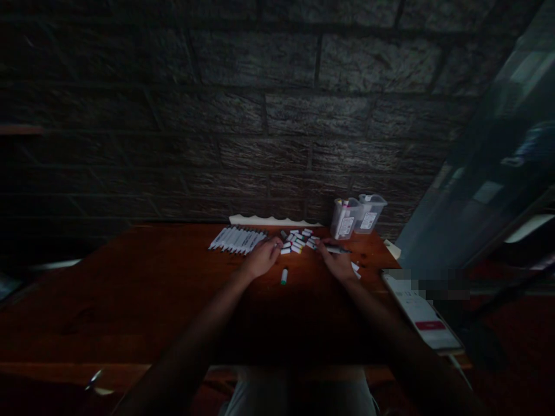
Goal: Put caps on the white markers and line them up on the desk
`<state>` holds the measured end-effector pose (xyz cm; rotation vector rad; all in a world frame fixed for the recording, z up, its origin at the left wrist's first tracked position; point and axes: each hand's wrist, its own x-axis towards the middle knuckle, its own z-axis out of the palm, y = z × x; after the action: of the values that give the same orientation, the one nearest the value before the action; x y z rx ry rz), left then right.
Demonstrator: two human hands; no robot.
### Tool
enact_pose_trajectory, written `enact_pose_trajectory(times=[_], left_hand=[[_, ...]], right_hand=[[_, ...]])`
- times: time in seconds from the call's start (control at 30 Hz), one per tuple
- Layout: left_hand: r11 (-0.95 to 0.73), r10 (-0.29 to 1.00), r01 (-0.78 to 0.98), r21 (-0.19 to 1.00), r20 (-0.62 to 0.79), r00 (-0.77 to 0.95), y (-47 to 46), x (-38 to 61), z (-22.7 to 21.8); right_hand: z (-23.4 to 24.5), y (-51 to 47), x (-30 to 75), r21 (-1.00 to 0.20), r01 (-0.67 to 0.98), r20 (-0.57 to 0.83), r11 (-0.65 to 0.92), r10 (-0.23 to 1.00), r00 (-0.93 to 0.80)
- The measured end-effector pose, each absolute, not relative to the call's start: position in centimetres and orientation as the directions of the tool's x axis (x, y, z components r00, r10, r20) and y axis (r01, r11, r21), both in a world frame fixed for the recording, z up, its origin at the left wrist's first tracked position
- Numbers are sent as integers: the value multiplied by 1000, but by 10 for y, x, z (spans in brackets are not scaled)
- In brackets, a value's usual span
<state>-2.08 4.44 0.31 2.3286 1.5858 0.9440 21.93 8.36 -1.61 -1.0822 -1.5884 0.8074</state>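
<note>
My right hand is closed around a marker, whose dark tip points to the right. My left hand has its fingers drawn together at the left edge of a loose pile of marker caps; whatever is between its fingertips is too small and dim to name. The caps are white with coloured ends. One cap with a green end lies apart, nearer to me. Left of my left hand, several white markers lie side by side in a slanted row.
Two clear plastic bins stand at the back right, the front one with a few markers in it. A tablet-like device or sheet lies at the table's right edge. A white wavy strip runs along the block wall behind the wooden table.
</note>
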Motion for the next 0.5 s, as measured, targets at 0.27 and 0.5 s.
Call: enact_pose_trajectory(times=[0.27, 0.5], left_hand=[[-255, 956, 872, 418, -24, 291, 28, -16, 14], [-382, 912, 802, 459, 47, 408, 31, -12, 6]], right_hand=[[-14, 86, 220, -906, 206, 371, 370, 928, -36], [-10, 83, 220, -960, 44, 272, 278, 957, -100]])
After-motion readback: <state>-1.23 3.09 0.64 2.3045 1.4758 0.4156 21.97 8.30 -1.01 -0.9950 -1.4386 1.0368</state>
